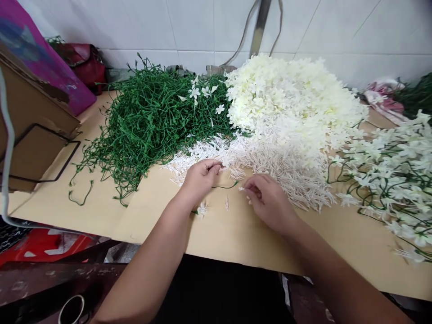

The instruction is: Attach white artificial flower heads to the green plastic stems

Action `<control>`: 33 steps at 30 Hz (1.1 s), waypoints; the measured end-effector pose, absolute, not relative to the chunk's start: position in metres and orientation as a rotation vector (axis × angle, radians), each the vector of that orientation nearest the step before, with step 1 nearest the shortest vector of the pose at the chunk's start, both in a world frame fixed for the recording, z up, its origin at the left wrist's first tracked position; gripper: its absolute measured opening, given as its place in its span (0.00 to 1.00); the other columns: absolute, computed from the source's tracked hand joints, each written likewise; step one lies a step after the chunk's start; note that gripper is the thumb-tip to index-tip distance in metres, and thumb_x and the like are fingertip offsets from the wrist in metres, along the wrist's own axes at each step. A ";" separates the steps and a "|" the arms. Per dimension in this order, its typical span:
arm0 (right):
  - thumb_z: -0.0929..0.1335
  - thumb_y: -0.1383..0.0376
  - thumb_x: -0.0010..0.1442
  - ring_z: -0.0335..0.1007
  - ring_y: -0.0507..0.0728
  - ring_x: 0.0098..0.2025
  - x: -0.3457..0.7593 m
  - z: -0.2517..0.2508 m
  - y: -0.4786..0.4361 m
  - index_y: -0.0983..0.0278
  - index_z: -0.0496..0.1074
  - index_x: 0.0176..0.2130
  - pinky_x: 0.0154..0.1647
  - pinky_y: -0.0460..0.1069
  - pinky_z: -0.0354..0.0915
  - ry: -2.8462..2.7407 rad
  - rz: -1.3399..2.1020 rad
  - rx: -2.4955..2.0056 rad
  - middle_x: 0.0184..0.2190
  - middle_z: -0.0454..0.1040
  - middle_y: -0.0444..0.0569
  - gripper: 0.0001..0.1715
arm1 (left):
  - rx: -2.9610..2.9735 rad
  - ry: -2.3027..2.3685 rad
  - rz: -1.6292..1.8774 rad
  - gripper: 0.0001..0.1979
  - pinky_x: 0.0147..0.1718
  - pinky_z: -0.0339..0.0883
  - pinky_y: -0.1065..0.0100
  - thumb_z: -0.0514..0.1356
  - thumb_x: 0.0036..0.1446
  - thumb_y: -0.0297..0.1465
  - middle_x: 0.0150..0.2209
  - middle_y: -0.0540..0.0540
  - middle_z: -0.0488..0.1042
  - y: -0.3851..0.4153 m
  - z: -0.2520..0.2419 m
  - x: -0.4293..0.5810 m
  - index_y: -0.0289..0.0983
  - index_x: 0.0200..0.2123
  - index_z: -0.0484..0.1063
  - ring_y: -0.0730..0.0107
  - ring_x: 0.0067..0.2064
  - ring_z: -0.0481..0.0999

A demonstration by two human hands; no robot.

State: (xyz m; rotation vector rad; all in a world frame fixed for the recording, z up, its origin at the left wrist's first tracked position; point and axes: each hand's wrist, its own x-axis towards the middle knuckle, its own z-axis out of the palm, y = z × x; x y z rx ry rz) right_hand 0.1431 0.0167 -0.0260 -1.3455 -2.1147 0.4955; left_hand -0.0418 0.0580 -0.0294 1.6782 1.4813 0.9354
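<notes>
My left hand (200, 177) is closed in a pinch at the front edge of a heap of white artificial stamens (270, 164). What its fingertips grip is too small to make out. A thin green plastic stem (227, 186) runs out from beside that hand, its tip pointing toward my right hand; whether the left fingers hold it is unclear. My right hand (268, 198) pinches a small white stamen piece (241, 189) close to the stem's tip. Between the hands a few loose stamens (227, 204) lie on the board. Below my left wrist rests a white flower (201, 210) on a green stem.
Behind my left hand stands a tangled pile of green stems (151, 108). White petals (290, 94) are heaped at the back. Stemmed white flowers (398, 175) spread along the right. A cardboard box (33, 121) and black wire frame (69, 159) occupy the left; a tiled wall (195, 27) bounds the back.
</notes>
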 end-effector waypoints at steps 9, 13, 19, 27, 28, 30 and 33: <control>0.66 0.67 0.51 0.69 0.53 0.30 0.173 -0.015 0.027 0.64 0.68 0.35 0.32 0.49 0.64 -1.271 0.941 -1.368 0.26 0.72 0.47 0.08 | 2.299 1.734 0.943 0.11 0.43 0.58 0.61 0.52 0.56 0.29 0.39 0.45 0.71 0.032 -0.002 -0.032 0.38 0.40 0.71 0.64 0.42 0.67; 0.68 0.64 0.50 0.67 0.52 0.27 0.181 -0.011 0.013 0.64 0.70 0.32 0.29 0.47 0.63 -1.245 1.001 -1.383 0.24 0.71 0.45 0.07 | 2.502 1.543 0.572 0.11 0.41 0.55 0.59 0.56 0.53 0.32 0.39 0.45 0.70 0.012 -0.004 -0.002 0.40 0.40 0.71 0.60 0.43 0.66; 0.67 0.63 0.51 0.66 0.53 0.27 0.168 -0.016 -0.016 0.65 0.68 0.26 0.30 0.49 0.62 -1.537 0.893 -1.503 0.23 0.70 0.46 0.06 | 2.502 1.521 0.409 0.08 0.40 0.54 0.57 0.52 0.55 0.29 0.33 0.45 0.72 0.016 -0.014 0.021 0.36 0.29 0.71 0.61 0.39 0.69; 0.65 0.65 0.50 0.64 0.52 0.25 0.153 -0.027 -0.015 0.64 0.65 0.25 0.27 0.48 0.61 -1.513 0.848 -1.608 0.23 0.69 0.46 0.06 | 2.137 1.519 0.530 0.06 0.36 0.58 0.63 0.54 0.54 0.29 0.30 0.49 0.75 0.012 -0.007 0.011 0.38 0.29 0.70 0.68 0.32 0.70; 0.65 0.65 0.50 0.63 0.52 0.25 0.152 -0.026 -0.015 0.64 0.65 0.24 0.27 0.48 0.61 -1.516 0.825 -1.614 0.22 0.68 0.46 0.06 | 2.108 1.511 0.538 0.06 0.35 0.59 0.64 0.54 0.54 0.29 0.29 0.49 0.75 0.011 -0.006 0.010 0.38 0.29 0.70 0.69 0.32 0.70; 0.65 0.65 0.50 0.63 0.52 0.25 0.150 -0.026 -0.014 0.64 0.65 0.24 0.27 0.48 0.61 -1.532 0.764 -1.619 0.22 0.68 0.46 0.05 | 2.064 1.496 0.554 0.06 0.33 0.60 0.66 0.54 0.53 0.29 0.27 0.49 0.74 0.010 -0.007 0.010 0.38 0.29 0.70 0.69 0.31 0.70; 0.65 0.66 0.50 0.63 0.53 0.25 0.147 -0.027 -0.015 0.63 0.64 0.24 0.26 0.48 0.61 -1.579 0.663 -1.618 0.21 0.68 0.46 0.05 | 2.041 1.485 0.582 0.06 0.32 0.60 0.67 0.54 0.53 0.29 0.26 0.50 0.73 0.009 -0.006 0.011 0.38 0.28 0.70 0.69 0.30 0.70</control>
